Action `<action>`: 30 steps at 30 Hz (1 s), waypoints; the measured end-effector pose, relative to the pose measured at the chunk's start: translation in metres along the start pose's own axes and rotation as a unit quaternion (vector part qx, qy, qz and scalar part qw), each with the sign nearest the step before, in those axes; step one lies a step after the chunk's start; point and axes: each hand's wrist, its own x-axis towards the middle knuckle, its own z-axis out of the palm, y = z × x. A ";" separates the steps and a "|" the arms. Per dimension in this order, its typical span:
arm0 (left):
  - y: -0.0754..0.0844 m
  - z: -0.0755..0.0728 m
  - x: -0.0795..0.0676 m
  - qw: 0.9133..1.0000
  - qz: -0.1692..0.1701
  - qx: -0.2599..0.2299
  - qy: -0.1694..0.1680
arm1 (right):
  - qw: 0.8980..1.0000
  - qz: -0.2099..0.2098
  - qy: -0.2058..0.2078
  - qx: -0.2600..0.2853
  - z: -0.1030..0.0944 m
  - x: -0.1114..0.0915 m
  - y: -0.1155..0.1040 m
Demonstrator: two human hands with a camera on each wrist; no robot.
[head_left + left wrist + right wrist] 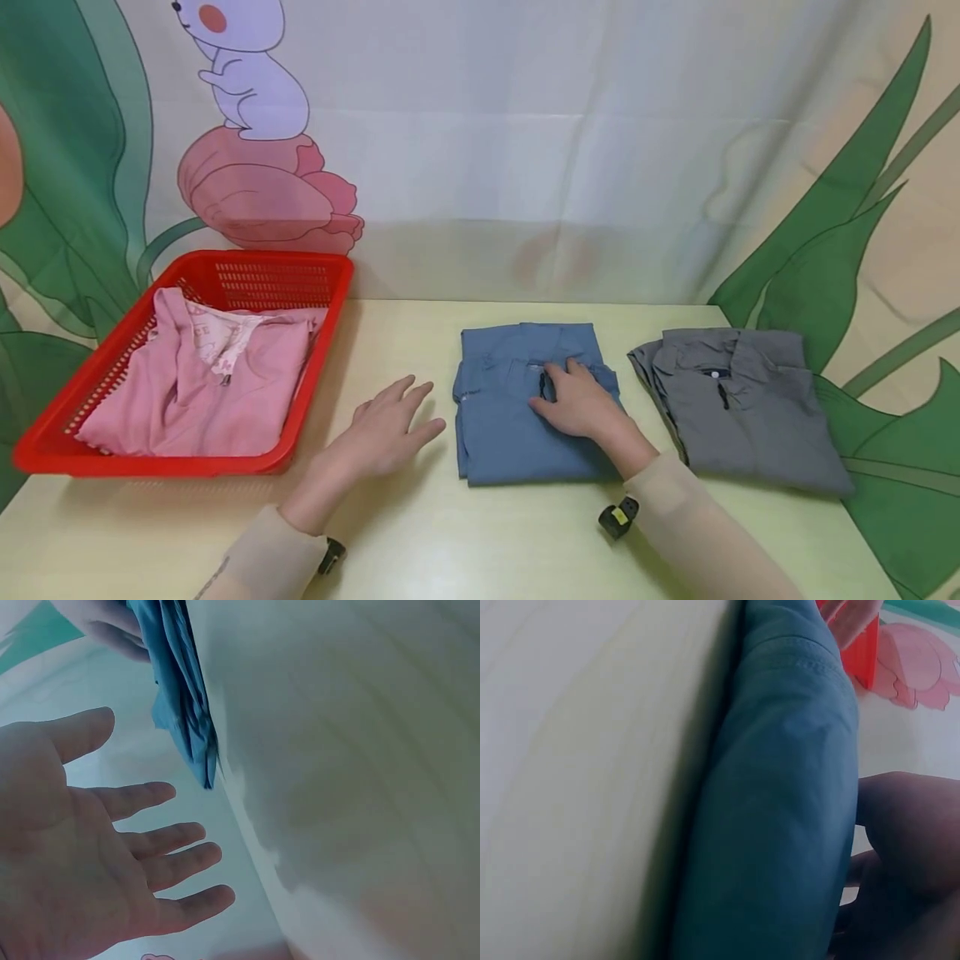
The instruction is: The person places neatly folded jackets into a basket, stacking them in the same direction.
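Observation:
A folded blue jacket (510, 442) with a collar lies flat on the table in the middle of the head view. My right hand (579, 402) rests on its upper part near the collar, thumb and fingers spread over the cloth. In the right wrist view the jacket's thick folded edge (780, 795) fills the middle, the right hand (915, 840) touching its top side. To the left of the jacket, my left hand (386, 429) hovers over the table with its fingers spread. The left wrist view shows that palm (82, 862) holding nothing.
On the left stands a red plastic basket (341, 292) with a folded pink zip-up garment (225, 408) inside. A folded grey jacket (750, 425) lies right of the blue one, near the table's right edge. A printed curtain (480, 167) hangs behind the table (420, 542).

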 end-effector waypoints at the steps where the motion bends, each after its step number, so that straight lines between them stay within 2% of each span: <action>1: 0.000 0.000 0.001 1.000 0.001 0.000 0.001 | 1.000 0.000 -0.002 -0.002 0.001 0.001 -0.003; 6: 0.001 0.002 0.003 1.000 0.001 -0.005 0.000 | 1.000 -0.009 0.001 -0.004 0.005 0.005 -0.019; 10: 0.001 0.003 0.005 1.000 0.002 -0.003 -0.004 | 0.999 -0.035 0.000 0.024 0.009 0.001 -0.027; 14: 0.000 0.004 0.006 1.000 -0.001 0.005 -0.011 | 0.997 -0.059 0.005 0.049 0.010 -0.008 -0.026; 16: -0.001 0.004 0.006 1.000 -0.004 0.001 -0.014 | 0.996 -0.068 0.021 0.062 0.010 -0.012 -0.022; 20: -0.003 0.004 0.006 1.000 -0.001 -0.016 -0.018 | 0.989 -0.077 0.081 0.097 0.007 -0.021 -0.009; 23: -0.005 0.003 0.007 0.999 0.002 -0.043 -0.027 | 0.982 -0.071 0.128 0.120 0.002 -0.026 0.003; 26: -0.007 0.001 0.010 0.995 0.010 -0.095 -0.039 | 0.977 -0.050 0.154 0.140 -0.005 -0.028 0.016; 28: -0.009 -0.001 0.013 0.990 0.012 -0.132 -0.043 | 0.976 -0.029 0.152 0.155 -0.008 -0.028 0.024; 30: -0.011 -0.002 0.015 0.985 0.009 -0.167 -0.044 | 0.975 0.001 0.128 0.181 -0.010 -0.029 0.030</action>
